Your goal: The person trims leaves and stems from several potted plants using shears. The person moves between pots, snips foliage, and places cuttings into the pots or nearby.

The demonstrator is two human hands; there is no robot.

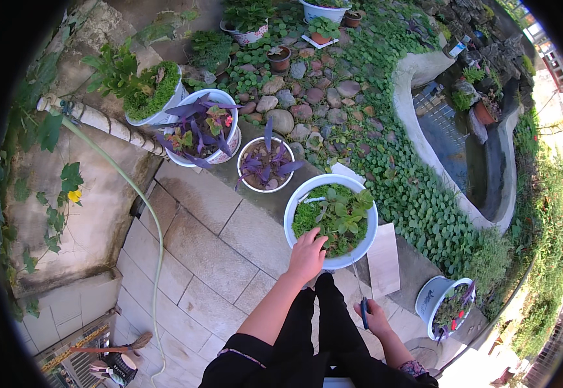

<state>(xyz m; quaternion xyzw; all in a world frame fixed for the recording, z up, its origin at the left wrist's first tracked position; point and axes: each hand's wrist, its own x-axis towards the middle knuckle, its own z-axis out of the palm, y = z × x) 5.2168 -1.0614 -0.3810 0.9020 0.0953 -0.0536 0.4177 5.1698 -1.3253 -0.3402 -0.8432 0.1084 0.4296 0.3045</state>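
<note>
A round white plastic pot [291, 233] stands in front of me, filled with fine green ground cover [306, 217] and a broad-leaved green plant [344, 213]. My left hand [306, 254] reaches over its near left rim. Its fingers are apart at the edge of the greenery, and whether the fingertips touch the leaves I cannot tell. My right hand [377, 317] is lower and to the right, closed around the dark blue handle [364, 313] of what looks like a pair of scissors. Its thin blades [357, 279] point up towards the pot's near rim.
Left of the pot stand a smaller pot [267, 186] and a larger one [233, 99], both with purple-leaved plants. Another white pot [427, 300] stands at right. Beyond lie cobbles [281, 121] and a pond wall [402, 102]. A green hose [157, 228] crosses the paving [213, 276].
</note>
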